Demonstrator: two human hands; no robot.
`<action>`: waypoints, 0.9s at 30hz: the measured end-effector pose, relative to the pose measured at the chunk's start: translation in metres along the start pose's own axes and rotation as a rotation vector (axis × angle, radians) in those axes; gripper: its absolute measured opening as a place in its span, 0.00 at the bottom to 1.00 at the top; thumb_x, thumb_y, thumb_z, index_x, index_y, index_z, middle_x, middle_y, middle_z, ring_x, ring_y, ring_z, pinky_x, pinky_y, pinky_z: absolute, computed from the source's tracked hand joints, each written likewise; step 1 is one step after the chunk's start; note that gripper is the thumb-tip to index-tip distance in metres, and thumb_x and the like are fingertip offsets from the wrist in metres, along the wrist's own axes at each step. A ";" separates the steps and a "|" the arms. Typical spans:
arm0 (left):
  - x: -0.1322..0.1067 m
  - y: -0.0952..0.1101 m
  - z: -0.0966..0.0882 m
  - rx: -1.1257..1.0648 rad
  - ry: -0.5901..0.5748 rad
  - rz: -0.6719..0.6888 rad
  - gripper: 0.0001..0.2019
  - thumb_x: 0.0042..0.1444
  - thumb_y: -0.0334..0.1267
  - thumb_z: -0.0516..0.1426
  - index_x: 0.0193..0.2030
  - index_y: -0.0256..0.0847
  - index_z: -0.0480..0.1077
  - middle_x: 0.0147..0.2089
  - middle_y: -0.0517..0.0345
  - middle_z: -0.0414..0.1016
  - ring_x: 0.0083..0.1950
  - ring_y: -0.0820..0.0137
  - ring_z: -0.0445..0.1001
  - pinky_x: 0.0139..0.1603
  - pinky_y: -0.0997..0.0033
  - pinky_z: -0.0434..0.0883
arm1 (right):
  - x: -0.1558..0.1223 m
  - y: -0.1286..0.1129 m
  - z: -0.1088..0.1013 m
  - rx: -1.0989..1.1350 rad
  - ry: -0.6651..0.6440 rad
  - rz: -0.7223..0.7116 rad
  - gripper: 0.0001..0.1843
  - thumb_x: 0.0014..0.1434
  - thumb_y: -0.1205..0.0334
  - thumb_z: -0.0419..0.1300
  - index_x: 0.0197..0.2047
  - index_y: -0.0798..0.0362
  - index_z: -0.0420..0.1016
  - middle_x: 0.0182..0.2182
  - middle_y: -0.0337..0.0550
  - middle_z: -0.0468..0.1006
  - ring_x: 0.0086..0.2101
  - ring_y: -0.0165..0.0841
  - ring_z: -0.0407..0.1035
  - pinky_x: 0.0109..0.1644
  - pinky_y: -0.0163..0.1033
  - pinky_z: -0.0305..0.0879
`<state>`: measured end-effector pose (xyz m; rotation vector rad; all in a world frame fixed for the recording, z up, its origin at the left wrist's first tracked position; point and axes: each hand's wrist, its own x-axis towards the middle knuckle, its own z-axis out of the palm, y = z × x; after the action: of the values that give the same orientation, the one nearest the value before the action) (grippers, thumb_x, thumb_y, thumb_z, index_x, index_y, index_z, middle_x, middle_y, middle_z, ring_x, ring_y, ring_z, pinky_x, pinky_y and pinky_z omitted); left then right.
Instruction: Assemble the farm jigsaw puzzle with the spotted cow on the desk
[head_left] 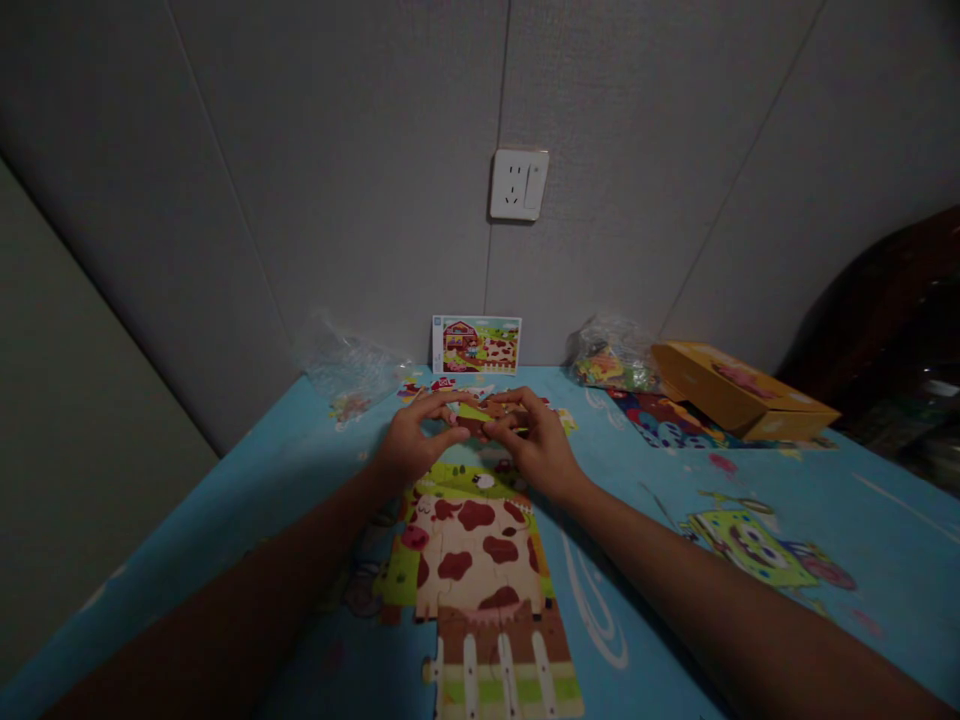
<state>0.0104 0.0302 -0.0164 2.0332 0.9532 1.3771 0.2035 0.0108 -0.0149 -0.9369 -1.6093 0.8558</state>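
Dim light mutes the puzzle (480, 550), the wall (360, 150) darkens toward the upper corners, the bags (354, 368) glint faintly, and wide-angle distortion stretches the edges.

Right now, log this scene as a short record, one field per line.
Left hand: fingertips on jigsaw piece
Right hand: fingertips on same piece
Below hands: partly joined cow puzzle, fence section nearest the person
Beyond hands: loose puzzle pieces; farm picture card upright by wall
Far left: clear plastic bag
Far right: bagged puzzle pieces; yellow box
Surface: blue tablecloth, SpongeBob print
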 end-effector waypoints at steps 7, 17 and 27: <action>0.004 -0.002 -0.001 -0.175 0.034 -0.076 0.14 0.53 0.36 0.61 0.47 0.36 0.75 0.26 0.61 0.75 0.31 0.71 0.75 0.41 0.67 0.74 | 0.000 0.003 -0.001 -0.033 0.031 0.011 0.11 0.57 0.54 0.62 0.37 0.49 0.65 0.20 0.33 0.72 0.23 0.31 0.68 0.29 0.37 0.61; 0.003 -0.005 0.004 -0.087 0.073 -0.120 0.09 0.53 0.39 0.62 0.39 0.38 0.73 0.27 0.60 0.79 0.33 0.68 0.78 0.44 0.65 0.74 | 0.005 0.008 -0.010 -0.204 0.122 -0.046 0.12 0.59 0.53 0.60 0.41 0.52 0.75 0.26 0.39 0.75 0.28 0.33 0.68 0.35 0.38 0.63; 0.003 -0.008 0.003 0.014 0.050 -0.125 0.05 0.54 0.39 0.61 0.34 0.40 0.72 0.28 0.61 0.79 0.35 0.67 0.78 0.48 0.64 0.71 | 0.006 0.016 -0.012 -0.258 0.121 -0.042 0.13 0.60 0.55 0.60 0.45 0.50 0.78 0.33 0.42 0.79 0.35 0.36 0.71 0.43 0.43 0.65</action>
<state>0.0121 0.0369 -0.0217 1.9231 1.0951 1.3634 0.2170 0.0244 -0.0244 -1.1083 -1.6529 0.5599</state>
